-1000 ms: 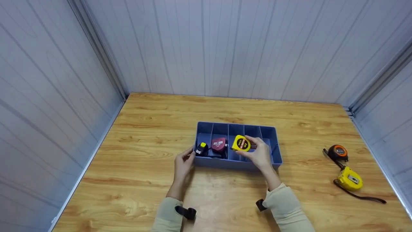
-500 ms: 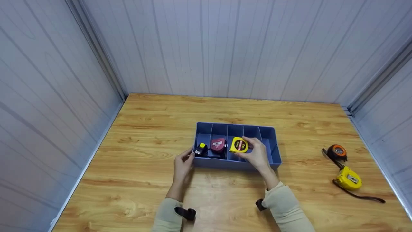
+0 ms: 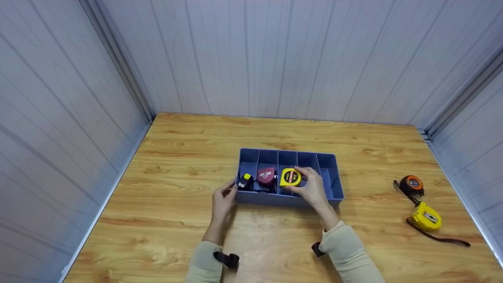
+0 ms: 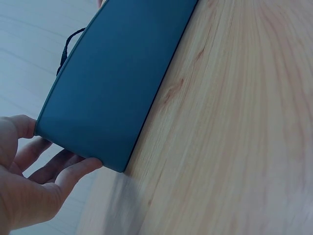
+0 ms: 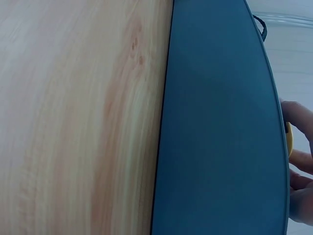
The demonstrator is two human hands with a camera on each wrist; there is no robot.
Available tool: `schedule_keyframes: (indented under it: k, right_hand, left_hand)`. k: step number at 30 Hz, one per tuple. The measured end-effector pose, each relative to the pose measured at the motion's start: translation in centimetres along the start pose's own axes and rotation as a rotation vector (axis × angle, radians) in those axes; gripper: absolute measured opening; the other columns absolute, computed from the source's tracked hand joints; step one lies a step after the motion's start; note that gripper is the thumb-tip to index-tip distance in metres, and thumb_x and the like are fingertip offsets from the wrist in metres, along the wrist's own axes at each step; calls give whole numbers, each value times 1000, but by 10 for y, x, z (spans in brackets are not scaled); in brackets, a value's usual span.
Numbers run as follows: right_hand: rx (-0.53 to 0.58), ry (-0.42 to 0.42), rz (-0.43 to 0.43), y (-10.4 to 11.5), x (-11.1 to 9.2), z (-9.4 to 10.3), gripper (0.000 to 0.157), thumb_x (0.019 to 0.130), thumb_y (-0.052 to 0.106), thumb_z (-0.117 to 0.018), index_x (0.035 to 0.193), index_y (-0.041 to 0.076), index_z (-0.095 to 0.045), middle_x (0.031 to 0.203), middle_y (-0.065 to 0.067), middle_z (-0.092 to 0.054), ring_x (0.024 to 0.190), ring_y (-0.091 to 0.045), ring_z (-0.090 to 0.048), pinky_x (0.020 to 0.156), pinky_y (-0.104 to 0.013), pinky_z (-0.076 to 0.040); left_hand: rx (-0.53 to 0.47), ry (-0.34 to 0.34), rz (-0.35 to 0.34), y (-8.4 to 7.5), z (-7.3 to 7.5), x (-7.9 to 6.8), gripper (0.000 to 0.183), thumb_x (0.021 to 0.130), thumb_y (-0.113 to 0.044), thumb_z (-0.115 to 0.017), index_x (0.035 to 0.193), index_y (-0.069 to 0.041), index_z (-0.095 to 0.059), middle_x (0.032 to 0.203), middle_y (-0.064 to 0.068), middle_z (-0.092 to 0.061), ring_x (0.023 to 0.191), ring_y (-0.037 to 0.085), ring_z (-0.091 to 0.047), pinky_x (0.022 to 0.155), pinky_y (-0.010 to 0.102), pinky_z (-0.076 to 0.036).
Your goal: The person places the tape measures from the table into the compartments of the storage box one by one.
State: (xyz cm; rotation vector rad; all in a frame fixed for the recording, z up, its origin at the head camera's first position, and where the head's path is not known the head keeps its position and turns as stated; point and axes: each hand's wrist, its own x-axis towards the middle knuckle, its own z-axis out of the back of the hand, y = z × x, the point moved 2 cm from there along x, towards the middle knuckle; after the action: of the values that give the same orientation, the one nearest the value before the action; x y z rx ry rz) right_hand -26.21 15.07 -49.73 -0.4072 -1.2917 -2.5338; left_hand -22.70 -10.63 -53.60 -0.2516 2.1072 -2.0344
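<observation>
A blue compartment box (image 3: 283, 200) stands on the table. My left hand (image 3: 224, 200) holds its near left corner; in the left wrist view the thumb is at the rim and fingers (image 4: 80, 171) touch the end wall. My right hand (image 3: 313, 188) pinches a yellow tape measure (image 3: 290, 177) between thumb and fingers over the middle compartment, label facing up. In the right wrist view, the box wall mostly hides this tape measure (image 5: 289, 139). A black tape measure with a yellow button (image 3: 246, 181) sits in the leftmost compartment, and a dark red tape measure (image 3: 267, 176) in the second.
On the right of the table lie a black-and-orange tape measure (image 3: 412, 185) and a larger yellow tape measure (image 3: 426, 217) with a dark wrist strap (image 3: 444, 239). Pale panel walls (image 3: 259, 59) enclose the wooden table (image 3: 177, 157) at the back and sides.
My right hand has brought the yellow tape measure slightly left and toward me, lower at the middle compartment, turning it a little. The left hand has stayed at the box corner.
</observation>
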Motion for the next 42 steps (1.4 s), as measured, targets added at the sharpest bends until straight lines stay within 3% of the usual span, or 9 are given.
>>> schedule_keyframes:
  k: [4,10,14,22,31,38,42]
  right_hand:
    - [1,-3,7,-1,0,-2,60,55,10,-84,108,-5,-60,99,-14,-57,90,-26,-53,74,-38,-48]
    - [-29,2,13,-2,0,-5,60,55,7,-83,108,-5,-60,99,-14,-57,92,-27,-52,74,-36,-48]
    - [-45,7,20,-1,-1,-6,60,55,8,-83,109,-5,-60,100,-14,-57,93,-27,-51,74,-35,-48]
    - [-98,23,71,-2,-2,-8,59,55,7,-83,109,-4,-60,101,-14,-56,92,-28,-49,72,-34,-47]
    - [-126,40,88,-4,-3,-9,59,54,7,-83,108,-3,-61,101,-14,-58,92,-30,-49,75,-39,-42]
    - [-97,49,73,-3,-3,-6,53,59,8,-81,106,-3,-61,98,-16,-59,89,-32,-52,70,-41,-46]
    - [-71,45,64,-2,-5,-5,50,61,7,-80,106,-4,-61,95,-16,-59,87,-33,-53,70,-44,-46]
  left_hand:
    - [-13,15,0,-12,0,-5,29,85,-1,-54,113,5,-57,97,19,-61,72,23,-50,47,22,-38]
    - [54,29,-70,-27,-1,-14,29,85,1,-53,112,9,-56,105,24,-58,79,35,-53,52,27,-43]
    - [47,38,-85,-23,-1,-11,29,85,1,-53,113,9,-56,106,24,-58,79,37,-53,50,25,-42]
    - [50,31,-92,1,1,1,29,85,-5,-56,113,2,-59,107,18,-59,77,24,-55,51,24,-42]
    - [72,18,-79,3,0,0,29,86,-7,-56,113,-2,-60,107,14,-61,75,16,-54,53,26,-44]
    - [68,33,-87,-12,1,-6,29,85,-3,-55,113,5,-58,103,20,-60,75,27,-54,50,25,-43]
    - [89,18,-80,0,2,-1,29,86,-7,-56,113,1,-59,97,17,-62,73,26,-54,47,22,-41]
